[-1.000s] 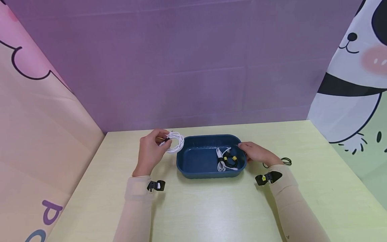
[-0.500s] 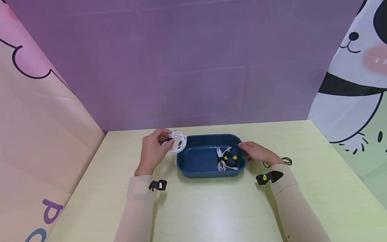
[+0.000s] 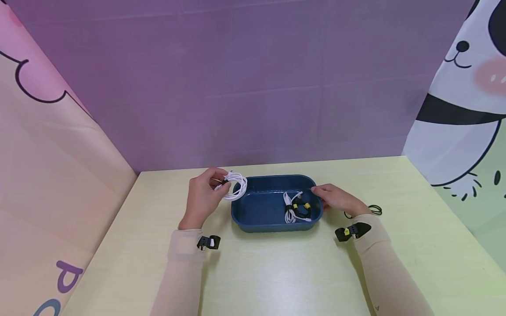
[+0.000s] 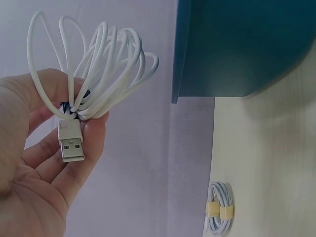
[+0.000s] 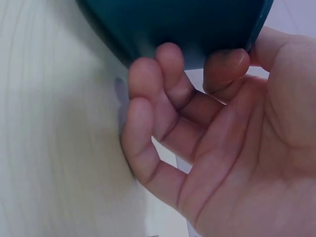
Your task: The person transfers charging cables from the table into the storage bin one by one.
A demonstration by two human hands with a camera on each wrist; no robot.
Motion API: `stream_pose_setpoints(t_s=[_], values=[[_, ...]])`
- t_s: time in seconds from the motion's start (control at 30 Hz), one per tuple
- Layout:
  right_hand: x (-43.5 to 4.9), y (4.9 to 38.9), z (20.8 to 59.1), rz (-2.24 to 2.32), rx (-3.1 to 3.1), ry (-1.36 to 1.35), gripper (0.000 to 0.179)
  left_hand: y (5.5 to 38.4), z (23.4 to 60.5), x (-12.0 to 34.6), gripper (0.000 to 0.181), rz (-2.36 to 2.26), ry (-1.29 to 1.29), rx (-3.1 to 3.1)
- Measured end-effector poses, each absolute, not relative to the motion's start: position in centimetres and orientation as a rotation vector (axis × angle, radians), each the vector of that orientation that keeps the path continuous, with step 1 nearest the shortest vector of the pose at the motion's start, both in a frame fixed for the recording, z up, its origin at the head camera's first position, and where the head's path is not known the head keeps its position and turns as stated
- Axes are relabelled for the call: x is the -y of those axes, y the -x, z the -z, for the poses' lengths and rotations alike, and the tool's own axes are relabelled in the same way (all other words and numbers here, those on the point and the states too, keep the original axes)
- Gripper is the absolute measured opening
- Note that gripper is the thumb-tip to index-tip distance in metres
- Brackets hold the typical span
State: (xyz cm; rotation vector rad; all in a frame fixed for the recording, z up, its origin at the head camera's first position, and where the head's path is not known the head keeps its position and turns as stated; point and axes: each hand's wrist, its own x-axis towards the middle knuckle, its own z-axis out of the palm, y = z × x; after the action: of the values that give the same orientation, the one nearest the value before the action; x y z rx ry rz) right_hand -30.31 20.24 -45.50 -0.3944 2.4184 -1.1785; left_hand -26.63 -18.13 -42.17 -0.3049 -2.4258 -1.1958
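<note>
In the head view my left hand [image 3: 201,195] pinches a coiled white USB cable [image 3: 244,188] between thumb and fingers, just over the left end of a dark blue bin [image 3: 257,210]. The cable's USB plug [image 4: 71,140] hangs below a dark tie in the left wrist view. My right hand [image 3: 339,200] grips the bin's right rim, thumb on the edge and fingertips [image 5: 145,76] curled against its outer wall. Inside the bin's right half lie a bundled white cable [image 3: 290,215] and a black cable with yellow bands [image 3: 306,206].
On the table [image 3: 269,272], a black cable [image 3: 376,211] lies partly hidden by the right wrist. A pale cable with yellow bands [image 4: 219,210] lies on the table in the left wrist view. A purple backdrop [image 3: 253,87] stands behind the table.
My left hand has moved slightly right with the white USB cable, which now overlaps the bin's left rim in the head view. The right hand and the bin have stayed put.
</note>
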Motion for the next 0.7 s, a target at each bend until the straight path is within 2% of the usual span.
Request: stream_pose_setpoints(t_s=[0.7], values=[[-20.3, 30.2, 45.5, 1.173, -2.421, 0.386, 0.046, 26.7, 42.6, 16.9, 0.023, 1.202, 0.356, 2.443]])
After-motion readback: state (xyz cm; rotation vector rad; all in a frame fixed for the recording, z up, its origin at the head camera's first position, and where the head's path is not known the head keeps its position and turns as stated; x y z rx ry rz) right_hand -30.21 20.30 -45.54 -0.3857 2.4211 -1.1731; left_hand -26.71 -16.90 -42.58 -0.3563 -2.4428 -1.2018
